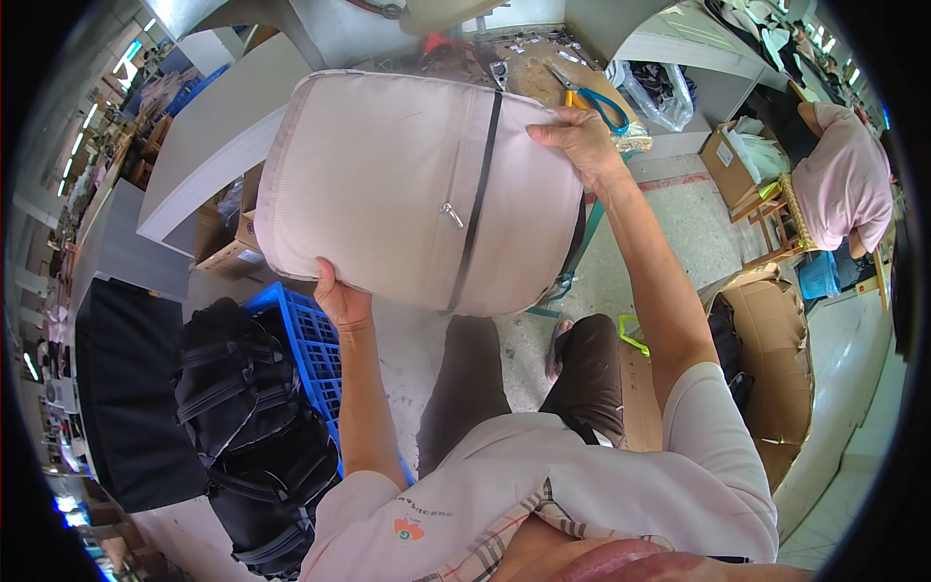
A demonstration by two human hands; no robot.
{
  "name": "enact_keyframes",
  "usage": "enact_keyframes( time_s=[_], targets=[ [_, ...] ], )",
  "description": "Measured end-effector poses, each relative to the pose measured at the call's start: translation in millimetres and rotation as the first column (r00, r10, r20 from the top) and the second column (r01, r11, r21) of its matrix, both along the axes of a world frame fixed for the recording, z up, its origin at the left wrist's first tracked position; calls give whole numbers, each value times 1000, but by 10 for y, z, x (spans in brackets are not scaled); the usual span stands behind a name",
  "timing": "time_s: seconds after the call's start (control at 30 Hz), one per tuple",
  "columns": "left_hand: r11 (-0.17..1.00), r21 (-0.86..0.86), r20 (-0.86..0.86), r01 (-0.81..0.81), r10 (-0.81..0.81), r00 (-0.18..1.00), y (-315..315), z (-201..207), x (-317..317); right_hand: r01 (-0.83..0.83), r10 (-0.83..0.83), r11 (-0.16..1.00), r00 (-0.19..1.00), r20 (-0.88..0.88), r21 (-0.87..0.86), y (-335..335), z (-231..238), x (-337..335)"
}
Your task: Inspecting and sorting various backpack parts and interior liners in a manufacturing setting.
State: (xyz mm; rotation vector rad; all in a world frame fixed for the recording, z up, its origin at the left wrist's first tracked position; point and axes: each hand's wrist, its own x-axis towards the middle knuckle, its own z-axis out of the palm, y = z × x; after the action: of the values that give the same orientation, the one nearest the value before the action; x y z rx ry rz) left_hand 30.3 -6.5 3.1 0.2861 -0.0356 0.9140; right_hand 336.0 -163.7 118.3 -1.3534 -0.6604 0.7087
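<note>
So the left hand (341, 299), closer to the body, is gripping the pale pink fabric piece (373, 184) by its lower left edge, long axis roughly left-right, held up midair; right hand (586, 150) clamps the upper right; past that, blue-handled scissors (605, 100) near the table's (531, 70) right edge

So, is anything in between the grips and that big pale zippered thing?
No, nothing visible is. The left grip holds the pale zippered piece directly at its lower left edge, and the right grip holds its upper right side. The scissors lie beyond the right grip, not between.
</note>
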Motion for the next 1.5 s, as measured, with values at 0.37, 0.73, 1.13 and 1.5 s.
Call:
enact_keyframes(
  time_s=[0.37, 0.73, 1.13, 1.5],
  targets=[
    [1000, 13, -83, -6, 7, 997, -100, -133, 141, 56, -56, 998, 998, 0, 8, -259, -63, -10],
    [997, -76, -50, 29, -32, 998, -155, -273, 324, 71, -72, 997, 996, 51, 11, -447, -125, 27],
    [993, -35, -716, 110, -101, 691, -1223, 354, -182, -431, 127, 897, 44, 991, -96, -555, -36, -1849],
    [759, 403, -652, -511, 630, 422, -1540, 1182, -2149, -765, 114, 643, 139, 984, 33, -717, 287, -2858]
  ],
)
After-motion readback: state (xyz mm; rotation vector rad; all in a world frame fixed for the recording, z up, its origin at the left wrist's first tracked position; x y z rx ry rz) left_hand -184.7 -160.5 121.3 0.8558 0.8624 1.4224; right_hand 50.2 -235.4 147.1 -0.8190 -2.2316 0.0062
